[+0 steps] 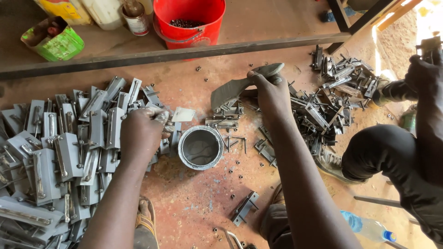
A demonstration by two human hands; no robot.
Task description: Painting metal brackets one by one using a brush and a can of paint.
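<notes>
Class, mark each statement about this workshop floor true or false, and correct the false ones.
1. The right hand grips a hammer. True.
2. The metal can lies between the two hands. True.
3. The bucket is blue. False: it is red.
4. The left hand rests on bare floor. False: it rests on the pile of grey metal latches.
5. A plastic bottle lies at lower right. True.

At 11 o'clock a crumpled green carton (54,40) lies on the ledge, printed in lighter green. Beside it toward 12 o'clock stand a yellow jug (63,9), a pale jug (105,11) and 1 small can (137,20) with a white and red label.
</notes>
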